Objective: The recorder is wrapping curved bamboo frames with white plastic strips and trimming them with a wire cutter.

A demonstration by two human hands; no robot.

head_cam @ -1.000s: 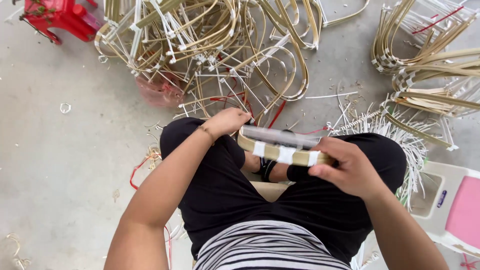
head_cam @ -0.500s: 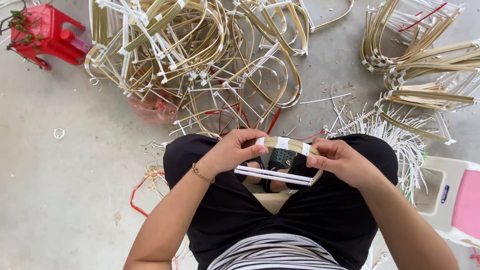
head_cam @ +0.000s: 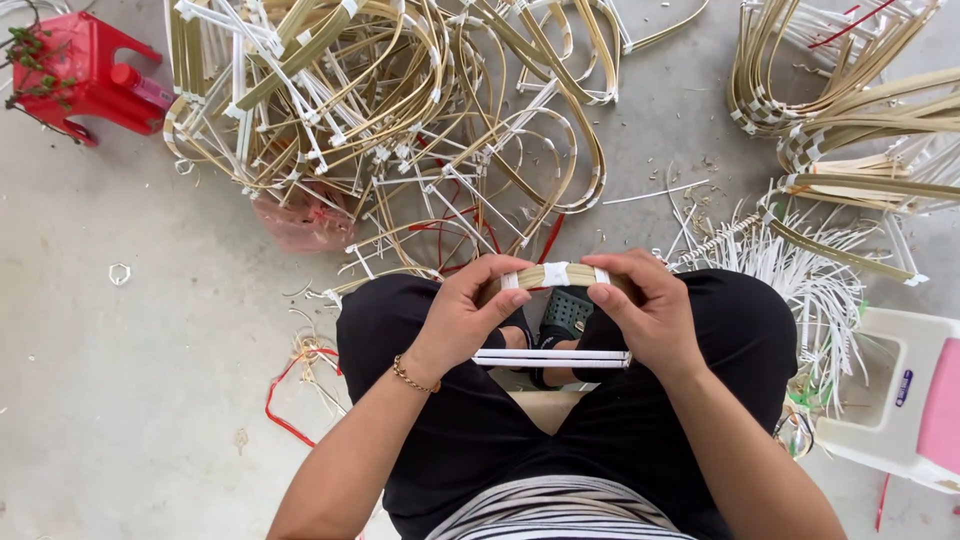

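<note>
A bent cane frame (head_cam: pixel 555 275), tan with three white bindings across its top bar, sits just above the person's lap, over the gap between the knees. Both hands are clamped on it: the left hand (head_cam: pixel 465 315) grips the left corner with the thumb on top, and the right hand (head_cam: pixel 645 310) grips the right corner the same way. Holding both ends like this keeps the curved bar steady and turned up toward the eyes, probably so the bindings can be checked or pressed tight. Two white strips (head_cam: pixel 552 357) run side by side between the palms lower down, forming the frame's straight bottom edge. A thin bracelet (head_cam: pixel 412 376) circles the left wrist.

On the concrete floor (head_cam: pixel 130 400) in front lies one large tangled heap of similar frames (head_cam: pixel 400 110), too many and too overlapped to count. A second, smaller stack (head_cam: pixel 850 110) lies to the right. A spread of loose white strips (head_cam: pixel 800 270) lies beside the right knee, within easy reach. One red stool (head_cam: pixel 85 80) stands at the far left, one white and pink stool (head_cam: pixel 905 400) at the right, and one pink bag (head_cam: pixel 300 220) sits under the heap's edge.
</note>
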